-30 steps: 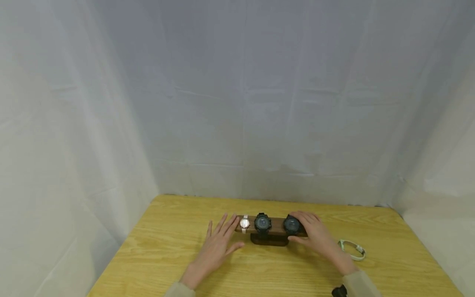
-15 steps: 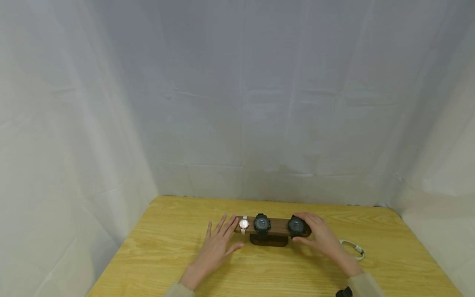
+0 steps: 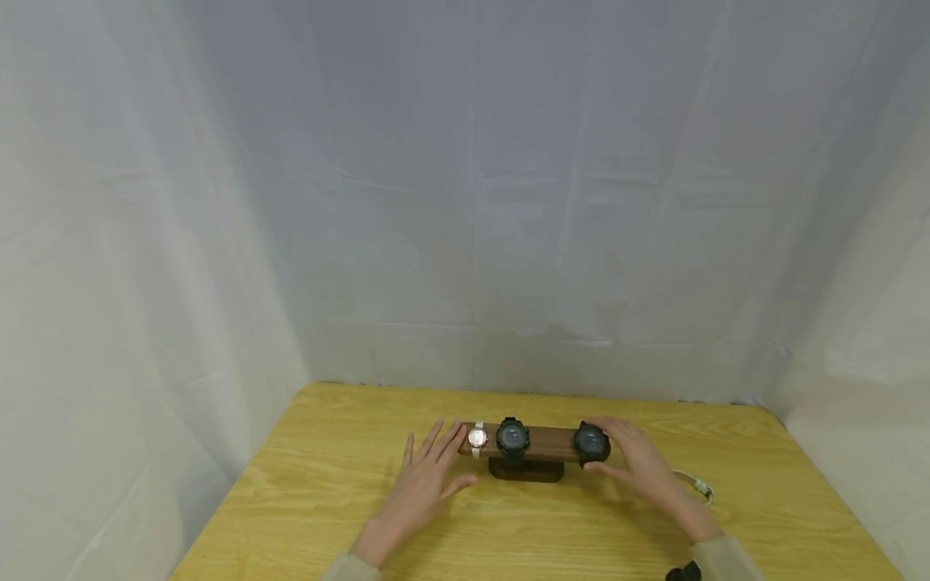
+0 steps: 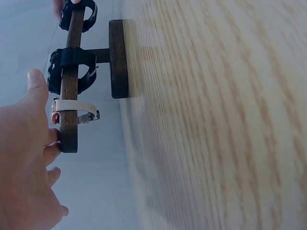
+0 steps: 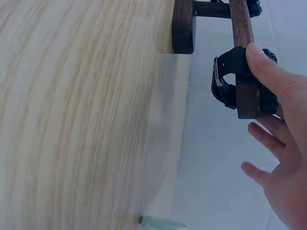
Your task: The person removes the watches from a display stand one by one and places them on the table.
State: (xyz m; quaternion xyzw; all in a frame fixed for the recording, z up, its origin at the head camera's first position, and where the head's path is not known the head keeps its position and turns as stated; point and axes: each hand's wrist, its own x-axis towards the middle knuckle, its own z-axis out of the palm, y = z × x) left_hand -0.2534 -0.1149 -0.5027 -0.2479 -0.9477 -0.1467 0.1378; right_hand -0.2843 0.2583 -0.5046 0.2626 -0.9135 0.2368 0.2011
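Observation:
A dark brown wooden watch stand (image 3: 552, 443) has a bar raised over its base (image 3: 526, 470). Along the bar sit a small white-strapped watch (image 3: 477, 437) at the left, a black watch (image 3: 513, 436) near the middle and another black watch (image 3: 592, 443) at the right end. My right hand (image 3: 643, 468) pinches this right-end watch, thumb at the strap (image 5: 233, 61) and fingers behind the dial. With fingers spread and straight, my left hand (image 3: 425, 478) touches the bar's left end; in the left wrist view its fingertips pass behind the bar (image 4: 70, 129).
Right of the right hand lies a pale green watch (image 3: 702, 487) on the wooden table (image 3: 349, 436), partly hidden by the forearm. A black object (image 3: 683, 572) shows beside the right sleeve at the bottom edge. Pale cloth (image 3: 465, 242) hangs behind and on both sides.
My right hand has slid the right black watch rightward along the bar to its end, and the forearm now covers more of the pale green watch. The left hand has stayed nearly still.

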